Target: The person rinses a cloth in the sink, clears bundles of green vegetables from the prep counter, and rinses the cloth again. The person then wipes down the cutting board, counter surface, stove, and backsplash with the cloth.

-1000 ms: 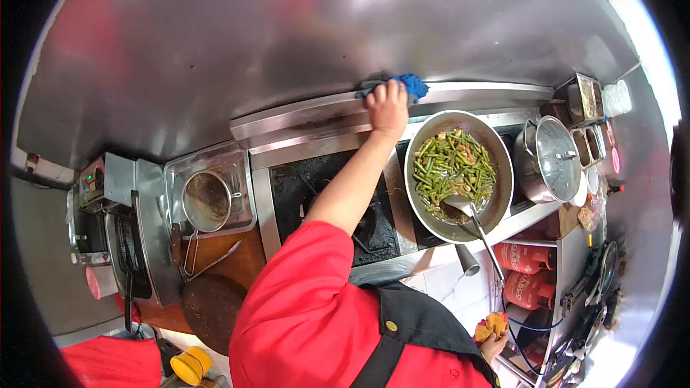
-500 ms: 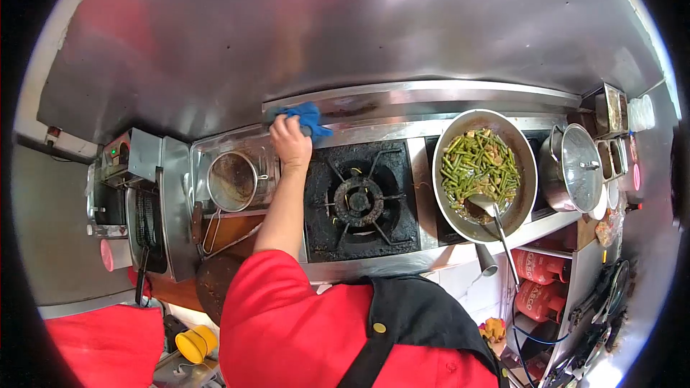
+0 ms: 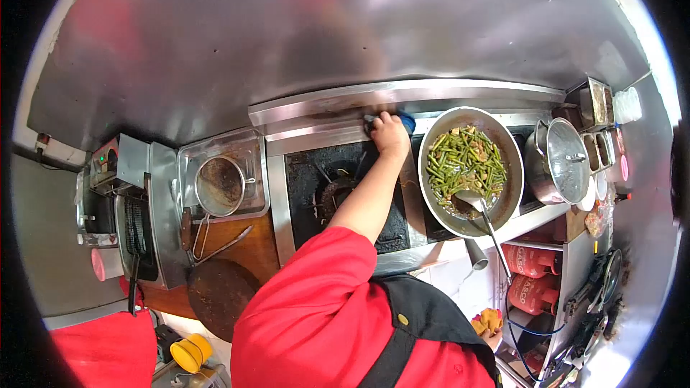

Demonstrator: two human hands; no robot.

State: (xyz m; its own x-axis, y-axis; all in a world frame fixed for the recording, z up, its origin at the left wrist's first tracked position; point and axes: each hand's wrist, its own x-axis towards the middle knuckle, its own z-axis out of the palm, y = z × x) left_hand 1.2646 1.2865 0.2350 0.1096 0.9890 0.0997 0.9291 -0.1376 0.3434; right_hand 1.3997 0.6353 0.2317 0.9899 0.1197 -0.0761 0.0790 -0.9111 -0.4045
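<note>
My left hand is closed on a blue cloth and presses it against the metal strip behind the burner. Part of the cloth is hidden under the fingers. My forearm crosses over the black gas burner, covering much of it. Just right of the hand sits a large pan of cut green beans, with a ladle resting in it. Low on the right, my right hand is partly visible, its fingers around a crumpled orange-yellow thing, perhaps a cloth.
A strainer lies across a clear tray on the left, near tongs and a round dark board. Further left is a fryer. A lidded pot stands right of the pan; red gas cylinders are below.
My left hand has slid the blue cloth rightward along the back of the stove, from the burner's left corner to near the pan. The view has shifted slightly.
</note>
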